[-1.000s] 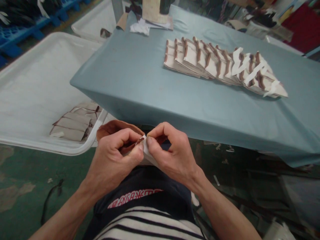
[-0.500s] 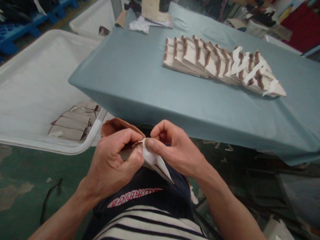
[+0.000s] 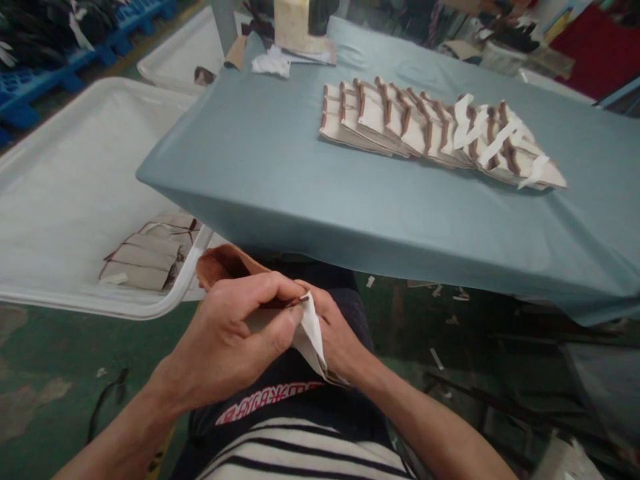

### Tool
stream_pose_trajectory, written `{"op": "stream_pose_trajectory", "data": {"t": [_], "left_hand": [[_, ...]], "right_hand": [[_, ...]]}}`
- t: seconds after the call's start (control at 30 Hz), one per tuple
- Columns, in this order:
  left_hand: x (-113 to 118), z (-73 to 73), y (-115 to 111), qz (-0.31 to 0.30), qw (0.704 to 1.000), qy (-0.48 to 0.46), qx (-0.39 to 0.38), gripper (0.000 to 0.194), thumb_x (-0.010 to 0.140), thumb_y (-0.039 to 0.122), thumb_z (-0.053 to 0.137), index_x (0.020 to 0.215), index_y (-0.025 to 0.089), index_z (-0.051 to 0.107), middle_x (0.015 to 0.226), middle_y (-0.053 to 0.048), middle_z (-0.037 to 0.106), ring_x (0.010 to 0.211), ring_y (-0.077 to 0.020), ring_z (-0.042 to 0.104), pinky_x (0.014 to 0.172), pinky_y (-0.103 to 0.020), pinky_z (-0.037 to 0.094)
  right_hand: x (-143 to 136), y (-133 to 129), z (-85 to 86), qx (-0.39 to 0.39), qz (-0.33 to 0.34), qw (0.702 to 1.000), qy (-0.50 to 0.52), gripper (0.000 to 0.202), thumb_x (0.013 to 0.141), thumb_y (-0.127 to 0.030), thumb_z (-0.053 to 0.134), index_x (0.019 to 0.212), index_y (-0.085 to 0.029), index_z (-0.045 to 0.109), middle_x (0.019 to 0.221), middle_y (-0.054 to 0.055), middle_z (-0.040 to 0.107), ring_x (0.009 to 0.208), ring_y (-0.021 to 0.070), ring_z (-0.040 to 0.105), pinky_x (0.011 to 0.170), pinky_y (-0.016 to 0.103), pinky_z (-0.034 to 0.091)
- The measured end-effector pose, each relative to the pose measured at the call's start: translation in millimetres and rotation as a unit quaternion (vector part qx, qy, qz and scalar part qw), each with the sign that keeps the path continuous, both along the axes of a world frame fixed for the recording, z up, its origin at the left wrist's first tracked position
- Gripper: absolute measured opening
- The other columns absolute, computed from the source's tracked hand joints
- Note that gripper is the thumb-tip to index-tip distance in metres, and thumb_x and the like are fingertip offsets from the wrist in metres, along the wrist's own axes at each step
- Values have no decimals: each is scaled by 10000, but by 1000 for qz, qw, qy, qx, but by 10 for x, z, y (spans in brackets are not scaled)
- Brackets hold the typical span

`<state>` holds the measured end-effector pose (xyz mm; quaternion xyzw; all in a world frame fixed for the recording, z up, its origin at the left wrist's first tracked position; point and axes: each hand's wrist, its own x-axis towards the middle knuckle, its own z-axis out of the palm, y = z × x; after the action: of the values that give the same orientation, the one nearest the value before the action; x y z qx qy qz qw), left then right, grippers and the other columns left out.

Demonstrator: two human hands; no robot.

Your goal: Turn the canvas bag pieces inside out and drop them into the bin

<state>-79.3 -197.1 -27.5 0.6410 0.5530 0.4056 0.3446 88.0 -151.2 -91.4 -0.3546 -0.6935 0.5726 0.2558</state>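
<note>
My left hand is closed, pinching the brown-trimmed edge of an off-white cloth piece between thumb and fingers, in front of my waist. A brown, suede-looking part curls open beyond that hand; it seems to belong to the same piece. A white flap of the cloth hangs down from the pinch, toward my right wrist. Behind this flap lies my right hand, against the piece. Its fingers are mostly hidden by the cloth and my left hand, so their grip does not show.
A table with a blue-grey cover stands ahead, bearing a row of overlapping off-white pieces with brown edges and white strips. To the left, a white bin holds a bundle of similar pieces. Scraps litter the floor.
My right hand has moved from pinching the white cloth in front to behind the piece. My left hand keeps its pinch and has shifted slightly right; the white flap now hangs more steeply.
</note>
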Motion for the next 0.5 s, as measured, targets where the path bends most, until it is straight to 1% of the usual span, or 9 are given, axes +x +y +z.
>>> {"op": "stream_pose_trajectory", "data": {"t": [0.07,0.1,0.17,0.23,0.3,0.33,0.43,0.47,0.5], "left_hand": [[-19,16,40,-11,999,-30,-25,207,1002,235,651,979,240,856,854,24,844,751,-155,760,731,-205,595],[-41,30,66,-18,998,-38,-36,206,1001,244,652,967,236,855,868,17,847,775,-162,764,733,-208,595],[-102,71,123,-27,998,-35,-48,202,986,253,654,907,221,838,909,-5,852,816,-176,761,750,-222,595],[-167,127,172,-31,998,-29,-55,196,966,258,654,857,210,810,927,-16,844,808,-172,738,735,-226,582],[-221,186,210,-38,997,-27,-61,192,957,256,647,837,206,789,918,-7,827,771,-153,707,695,-215,556],[-239,213,226,-45,997,-27,-62,188,953,254,642,837,206,782,910,1,817,755,-143,695,673,-206,541],[-263,290,267,-70,996,-16,-58,197,947,251,626,825,206,774,855,27,781,726,-123,681,648,-184,523],[-265,316,279,-74,996,-5,-51,196,943,246,627,827,207,780,833,35,775,721,-120,685,652,-178,527],[-266,341,288,-78,996,9,-41,193,940,242,632,833,211,790,806,44,771,709,-115,687,655,-171,530]], "right_hand": [[49,50,-58,-71,1,996,45,370,1036,-534,631,821,-234,605,743,-25,612,699,164,566,617,255,502],[86,106,-79,-90,-13,994,58,379,1023,-547,657,816,-232,612,713,-33,599,672,159,549,604,254,486],[177,251,-88,-78,-65,993,62,383,1044,-560,636,849,-231,626,677,-42,584,632,152,530,593,258,466],[271,395,-29,-47,-111,990,77,377,1080,-567,596,923,-228,645,726,-23,641,669,160,581,661,278,508],[339,502,105,15,-119,988,97,349,1099,-547,600,1000,-224,687,858,22,747,799,185,686,800,318,573],[356,540,193,60,-105,987,105,318,1109,-518,607,1051,-224,712,957,48,796,897,203,734,879,344,591],[326,625,473,211,-13,971,113,272,1118,-438,637,1264,-227,728,1257,104,835,1173,250,769,1058,418,587],[293,654,553,252,22,961,115,303,1107,-438,658,1314,-223,711,1314,118,825,1224,263,760,1092,439,576],[255,687,619,289,57,948,118,333,1088,-448,683,1324,-214,700,1314,125,823,1228,270,758,1104,453,566]]}}
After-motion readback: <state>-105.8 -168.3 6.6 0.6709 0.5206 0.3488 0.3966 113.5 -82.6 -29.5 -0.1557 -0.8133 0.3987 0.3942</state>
